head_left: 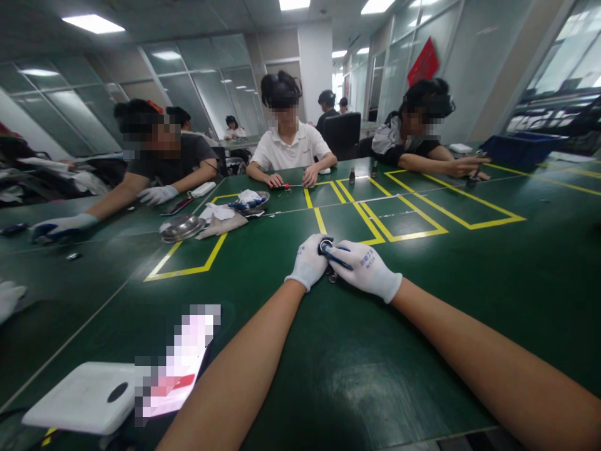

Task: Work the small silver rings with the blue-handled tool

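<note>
Both of my hands wear white gloves with dark blue fingertips and meet above the green table. My left hand (308,260) is closed around a small round dark part with a bright ring-shaped rim (324,247). From the right, the fingers of my right hand (364,263) are pinched together against that same part. Whether they also hold a smaller piece is hidden by the glove. Just below the hands, a small shiny metal piece (332,277) lies on the table, partly covered.
Yellow tape outlines (417,236) mark the green table (338,351). At left are a white device (84,398) and a lit phone (181,369). Metal bowls (182,228) and cloths (220,219) lie farther off. Small dark bottles (352,175) and a blue bin (523,147) stand beyond. Several people work around.
</note>
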A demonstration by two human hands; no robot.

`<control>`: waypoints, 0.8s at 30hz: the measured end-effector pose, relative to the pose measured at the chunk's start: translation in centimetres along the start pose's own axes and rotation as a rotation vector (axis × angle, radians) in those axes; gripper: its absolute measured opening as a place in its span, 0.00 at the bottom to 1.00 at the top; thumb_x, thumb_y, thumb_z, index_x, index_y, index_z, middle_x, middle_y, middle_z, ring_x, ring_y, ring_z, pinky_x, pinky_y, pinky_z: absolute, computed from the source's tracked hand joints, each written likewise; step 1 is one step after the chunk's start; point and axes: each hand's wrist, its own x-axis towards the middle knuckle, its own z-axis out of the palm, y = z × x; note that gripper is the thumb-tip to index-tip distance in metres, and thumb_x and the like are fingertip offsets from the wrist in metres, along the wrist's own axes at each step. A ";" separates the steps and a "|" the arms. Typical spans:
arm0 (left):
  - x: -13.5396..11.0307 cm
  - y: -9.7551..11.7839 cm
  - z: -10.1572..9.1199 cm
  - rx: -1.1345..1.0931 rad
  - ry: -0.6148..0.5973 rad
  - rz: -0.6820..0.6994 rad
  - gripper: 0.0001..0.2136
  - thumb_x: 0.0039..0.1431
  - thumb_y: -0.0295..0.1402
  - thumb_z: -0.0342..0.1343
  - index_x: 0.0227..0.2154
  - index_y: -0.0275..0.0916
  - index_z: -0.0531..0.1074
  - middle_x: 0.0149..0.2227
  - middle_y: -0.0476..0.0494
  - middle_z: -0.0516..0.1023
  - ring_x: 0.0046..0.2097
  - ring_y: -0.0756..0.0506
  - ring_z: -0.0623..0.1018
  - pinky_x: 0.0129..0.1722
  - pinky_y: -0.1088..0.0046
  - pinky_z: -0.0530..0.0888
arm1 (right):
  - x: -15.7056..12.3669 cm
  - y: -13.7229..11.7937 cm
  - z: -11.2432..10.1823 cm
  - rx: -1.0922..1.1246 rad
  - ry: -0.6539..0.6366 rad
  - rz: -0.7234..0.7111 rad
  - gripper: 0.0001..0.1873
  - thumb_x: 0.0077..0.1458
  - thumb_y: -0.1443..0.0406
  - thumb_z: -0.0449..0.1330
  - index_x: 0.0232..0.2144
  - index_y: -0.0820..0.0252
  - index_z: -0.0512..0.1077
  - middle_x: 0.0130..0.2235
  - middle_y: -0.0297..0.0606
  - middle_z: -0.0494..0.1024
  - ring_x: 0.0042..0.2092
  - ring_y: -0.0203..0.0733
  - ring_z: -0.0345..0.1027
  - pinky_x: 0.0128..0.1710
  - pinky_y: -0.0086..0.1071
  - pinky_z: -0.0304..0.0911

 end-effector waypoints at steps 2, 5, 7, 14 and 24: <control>0.1 0.0 0.0 0.004 -0.004 0.006 0.15 0.56 0.22 0.56 0.44 0.40 0.78 0.46 0.42 0.82 0.50 0.42 0.81 0.55 0.65 0.76 | 0.0 0.1 0.0 -0.055 -0.010 -0.024 0.18 0.67 0.61 0.56 0.56 0.59 0.74 0.46 0.46 0.79 0.44 0.47 0.74 0.43 0.37 0.68; 0.1 0.0 0.1 0.002 -0.010 0.016 0.16 0.55 0.21 0.55 0.45 0.40 0.77 0.47 0.42 0.82 0.50 0.42 0.80 0.56 0.64 0.76 | -0.1 0.2 0.1 -0.098 -0.013 -0.025 0.19 0.68 0.61 0.55 0.56 0.61 0.74 0.45 0.47 0.79 0.43 0.48 0.74 0.42 0.38 0.67; 0.0 -0.1 0.1 0.000 -0.021 0.013 0.16 0.55 0.22 0.56 0.46 0.39 0.77 0.47 0.41 0.82 0.50 0.41 0.80 0.55 0.64 0.76 | 0.0 0.2 0.1 -0.105 -0.016 -0.008 0.18 0.68 0.62 0.54 0.55 0.61 0.74 0.44 0.47 0.80 0.42 0.47 0.74 0.41 0.37 0.67; -0.1 0.0 0.2 -0.005 -0.019 0.035 0.17 0.57 0.25 0.57 0.49 0.37 0.75 0.50 0.38 0.80 0.52 0.40 0.79 0.57 0.62 0.75 | -0.1 0.3 0.0 -0.095 -0.008 0.048 0.19 0.67 0.62 0.55 0.57 0.60 0.74 0.44 0.47 0.79 0.42 0.47 0.73 0.42 0.37 0.66; -0.1 -0.1 0.3 -0.019 0.013 0.089 0.17 0.58 0.26 0.57 0.51 0.36 0.73 0.51 0.36 0.78 0.54 0.40 0.78 0.58 0.60 0.74 | -0.2 0.6 0.0 -0.115 -0.039 0.114 0.22 0.68 0.61 0.54 0.60 0.60 0.71 0.43 0.45 0.79 0.42 0.46 0.73 0.41 0.35 0.65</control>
